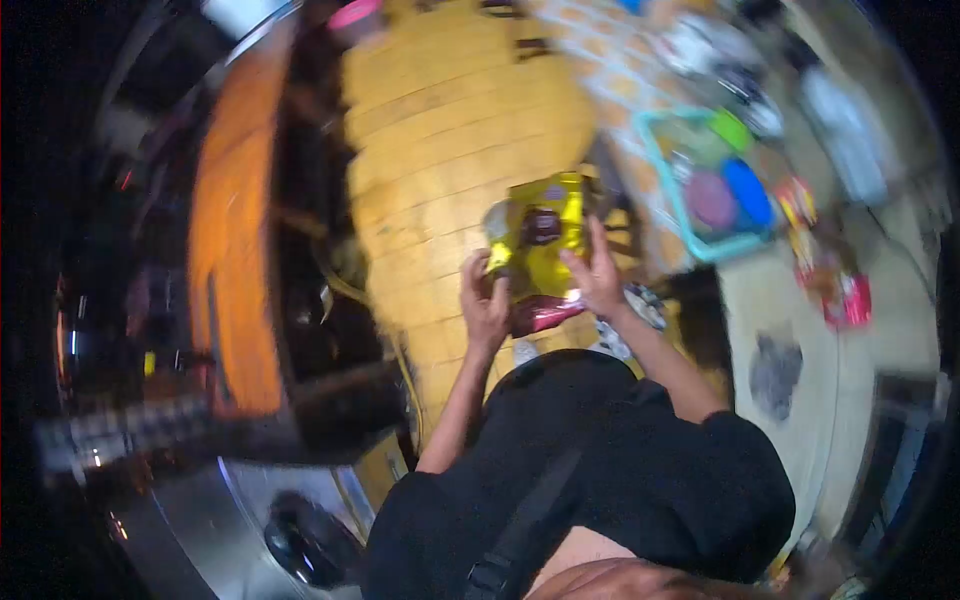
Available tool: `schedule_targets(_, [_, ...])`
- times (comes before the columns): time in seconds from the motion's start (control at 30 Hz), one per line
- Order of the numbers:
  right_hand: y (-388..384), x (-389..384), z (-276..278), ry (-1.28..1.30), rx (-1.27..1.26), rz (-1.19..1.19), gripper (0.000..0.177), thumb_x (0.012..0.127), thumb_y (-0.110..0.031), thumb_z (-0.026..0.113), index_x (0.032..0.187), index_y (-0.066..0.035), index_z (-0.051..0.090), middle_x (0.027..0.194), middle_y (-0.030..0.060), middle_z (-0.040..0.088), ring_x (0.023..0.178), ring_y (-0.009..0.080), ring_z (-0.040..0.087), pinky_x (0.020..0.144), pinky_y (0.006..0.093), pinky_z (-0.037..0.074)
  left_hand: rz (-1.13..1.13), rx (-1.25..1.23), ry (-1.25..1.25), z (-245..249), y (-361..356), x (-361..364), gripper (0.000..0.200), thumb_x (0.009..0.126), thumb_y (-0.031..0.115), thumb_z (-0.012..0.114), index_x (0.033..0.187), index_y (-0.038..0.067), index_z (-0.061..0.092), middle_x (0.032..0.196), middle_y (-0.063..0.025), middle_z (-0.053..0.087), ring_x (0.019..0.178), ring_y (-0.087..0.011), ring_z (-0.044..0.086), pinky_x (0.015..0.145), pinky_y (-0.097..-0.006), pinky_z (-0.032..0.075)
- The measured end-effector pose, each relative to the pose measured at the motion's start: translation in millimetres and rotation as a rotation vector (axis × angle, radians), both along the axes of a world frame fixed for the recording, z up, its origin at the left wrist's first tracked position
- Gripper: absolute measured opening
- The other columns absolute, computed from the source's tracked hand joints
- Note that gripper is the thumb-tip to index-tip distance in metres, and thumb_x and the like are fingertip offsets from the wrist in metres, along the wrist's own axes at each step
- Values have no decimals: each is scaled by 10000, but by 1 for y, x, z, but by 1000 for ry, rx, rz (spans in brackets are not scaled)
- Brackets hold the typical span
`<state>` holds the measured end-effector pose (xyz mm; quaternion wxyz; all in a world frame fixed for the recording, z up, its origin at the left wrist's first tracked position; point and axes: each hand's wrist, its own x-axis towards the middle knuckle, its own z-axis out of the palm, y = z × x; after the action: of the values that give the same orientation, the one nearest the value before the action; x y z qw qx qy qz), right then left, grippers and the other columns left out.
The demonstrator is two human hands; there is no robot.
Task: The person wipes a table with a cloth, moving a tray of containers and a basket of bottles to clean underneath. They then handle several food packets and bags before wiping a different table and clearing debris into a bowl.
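Note:
A shiny yellow-gold bag [545, 240] with a dark label and a reddish lower edge is held up in front of my body, above the tiled floor. My left hand [484, 300] grips its left side, fingers curled at the edge. On the right side, my right hand [595, 275] holds the bag with the thumb on its front and the fingers along its edge. The whole view is somewhat blurred, so the print cannot be read.
A turquoise basket [715, 250] with pink, blue and green items stands on the right counter [800, 400], near red-and-yellow packets [830, 270] and a grey cloth [776, 375]. An orange wooden surface [235, 230] runs along the left. A dark round object [310, 540] is at lower left.

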<state>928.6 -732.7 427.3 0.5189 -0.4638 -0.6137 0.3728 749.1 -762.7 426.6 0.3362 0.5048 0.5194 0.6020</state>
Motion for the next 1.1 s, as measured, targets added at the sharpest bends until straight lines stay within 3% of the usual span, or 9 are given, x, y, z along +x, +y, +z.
schedule_targets(0.1, [29,-60,12,118,-114,299,580,931,-89,535,1423,12,245,1312,109,469,1191,175,448,1002,297,365,43,-231,-191,36,-6,-53,325,817,-54,560,1135,8,546,1085,-105,583,1000,-137,557,843,-278,454])
schedule_targets(0.23, [71,-98,3,345,-256,424,491,931,-44,516,1380,1,321,1273,88,494,1132,150,486,970,288,398,247,-30,-74,9,25,-75,225,825,-36,580,1047,-3,589,908,-61,611,896,-133,584,792,-268,465])
schedule_targets(0.43, [134,-168,-2,339,-478,440,431,921,-63,554,1313,4,386,1234,85,513,1080,134,511,913,270,428,345,10,-43,0,83,-142,116,849,49,605,944,-18,594,849,-66,587,798,-128,563,743,-262,459])
schedule_targets(0.5, [171,-184,-17,388,-430,370,432,890,-32,582,1292,4,426,1151,64,517,969,101,505,835,242,436,275,-108,-152,-11,118,-159,87,856,60,601,894,-18,589,838,-72,585,793,-126,563,729,-266,460])
schedule_targets(0.67, [286,-197,-12,191,-335,337,354,827,-12,635,1145,4,483,1133,101,527,1110,182,484,978,310,374,225,-130,-34,2,230,-190,166,849,127,653,812,-26,600,783,-69,589,724,-126,551,658,-275,450])
schedule_targets(0.77, [357,-207,-15,340,-505,402,321,820,21,607,1105,-11,465,1038,107,581,976,164,564,843,295,465,168,-31,10,6,297,-218,189,859,141,650,798,-35,617,741,-68,583,684,-131,537,636,-277,442])
schedule_targets(0.83, [396,-226,-7,362,-537,481,365,861,12,574,1171,-46,391,1031,136,644,853,172,639,750,299,535,127,-226,113,9,322,-244,190,870,144,640,826,-40,637,744,-82,601,689,-128,550,643,-273,447])
schedule_targets(1.07, [509,-286,21,172,-463,669,446,867,-1,574,1289,6,429,1118,79,610,990,141,591,855,263,476,42,-242,-252,12,417,-303,225,855,32,610,1075,-13,619,933,-50,632,900,-108,584,817,-267,474])
schedule_targets(1.1, [523,-299,24,155,-389,680,420,870,-5,574,1270,3,447,1132,79,601,994,143,590,858,267,476,73,-149,-209,13,431,-313,271,845,43,631,1109,-5,598,932,-33,619,847,-85,573,770,-250,476])
